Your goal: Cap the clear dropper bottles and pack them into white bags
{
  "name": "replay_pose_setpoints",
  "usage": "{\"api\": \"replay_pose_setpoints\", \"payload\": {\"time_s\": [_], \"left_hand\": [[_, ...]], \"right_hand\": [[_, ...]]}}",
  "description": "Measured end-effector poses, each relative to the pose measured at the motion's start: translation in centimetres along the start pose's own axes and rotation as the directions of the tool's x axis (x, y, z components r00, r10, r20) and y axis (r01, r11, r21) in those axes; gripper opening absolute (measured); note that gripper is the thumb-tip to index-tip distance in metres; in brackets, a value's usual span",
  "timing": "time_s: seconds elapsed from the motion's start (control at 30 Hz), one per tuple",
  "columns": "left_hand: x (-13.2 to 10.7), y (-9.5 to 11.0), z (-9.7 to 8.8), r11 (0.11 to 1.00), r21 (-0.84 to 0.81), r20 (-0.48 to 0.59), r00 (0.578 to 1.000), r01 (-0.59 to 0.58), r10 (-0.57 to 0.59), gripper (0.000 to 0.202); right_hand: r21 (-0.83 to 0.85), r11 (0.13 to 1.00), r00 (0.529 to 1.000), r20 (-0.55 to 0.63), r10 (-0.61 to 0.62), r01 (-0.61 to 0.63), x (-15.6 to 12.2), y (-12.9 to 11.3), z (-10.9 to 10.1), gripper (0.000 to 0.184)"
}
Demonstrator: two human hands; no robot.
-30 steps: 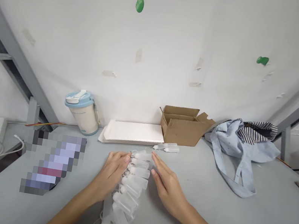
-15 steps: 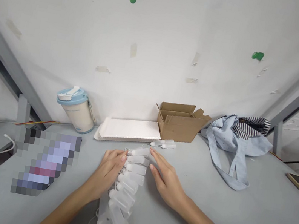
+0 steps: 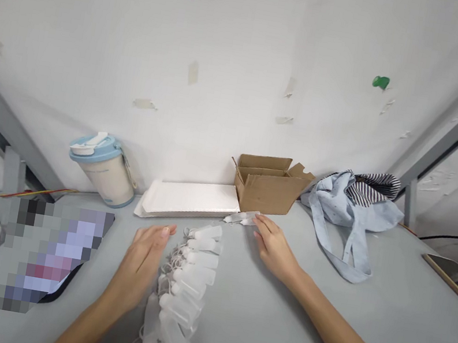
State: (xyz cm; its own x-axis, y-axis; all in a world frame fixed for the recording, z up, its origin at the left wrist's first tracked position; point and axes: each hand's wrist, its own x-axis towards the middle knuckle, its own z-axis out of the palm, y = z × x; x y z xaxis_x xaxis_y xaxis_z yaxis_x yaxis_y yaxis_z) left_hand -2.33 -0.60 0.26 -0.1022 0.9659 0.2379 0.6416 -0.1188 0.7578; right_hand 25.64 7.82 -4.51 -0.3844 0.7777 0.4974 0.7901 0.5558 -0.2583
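Observation:
A row of several small translucent plastic bottles (image 3: 192,273) with white caps lies side by side on the grey table (image 3: 315,338). My left hand (image 3: 142,265) rests flat and open just left of the row, fingers stretched out, not holding anything. My right hand (image 3: 274,248) reaches out to the right and farther back, fingers extended and open, its fingertips right at a few loose small bottles (image 3: 243,218) lying in front of the cardboard box (image 3: 268,185).
A white flat tray (image 3: 189,200) and a lidded blue-and-cream cup (image 3: 104,169) stand against the wall. A light blue garment with striped cloth (image 3: 351,212) lies at the right. A pixelated object (image 3: 49,250) is at the left, a tablet-like slab (image 3: 457,279) at the far right.
My right hand left the row of bottles and moved back-right to the loose bottles by the box. My left hand drew slightly away from the row and flattened. The view shifted left.

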Motion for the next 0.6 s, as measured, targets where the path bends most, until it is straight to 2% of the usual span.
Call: {"api": "replay_pose_setpoints", "payload": {"time_s": [0.1, 0.27, 0.43, 0.6], "left_hand": [[-0.1, 0.4, -0.2, 0.999, 0.02, -0.02, 0.999, -0.035, 0.036, 0.047], [-0.3, 1.0, -0.4, 0.995, 0.036, -0.056, 0.994, -0.094, 0.096, 0.042], [-0.5, 1.3, -0.3, 0.99, 0.032, -0.09, 0.986, -0.136, 0.138, 0.038], [-0.7, 1.4, 0.1, 0.983, 0.049, -0.093, 0.979, -0.178, 0.182, 0.032]], "right_hand": [[-0.061, 0.998, 0.998, 0.055, -0.008, 0.012, 0.1, 0.0, 0.1, 0.034], [-0.103, 0.994, 0.997, 0.073, 0.035, -0.027, 0.2, -0.7, -0.3, 0.028], [-0.119, 0.991, 0.994, 0.085, 0.068, -0.057, 0.2, -0.4, -0.7, 0.016], [-0.052, 0.995, 0.991, 0.103, 0.085, -0.08, 0.3, -0.9, -1.8, 0.006]]}}
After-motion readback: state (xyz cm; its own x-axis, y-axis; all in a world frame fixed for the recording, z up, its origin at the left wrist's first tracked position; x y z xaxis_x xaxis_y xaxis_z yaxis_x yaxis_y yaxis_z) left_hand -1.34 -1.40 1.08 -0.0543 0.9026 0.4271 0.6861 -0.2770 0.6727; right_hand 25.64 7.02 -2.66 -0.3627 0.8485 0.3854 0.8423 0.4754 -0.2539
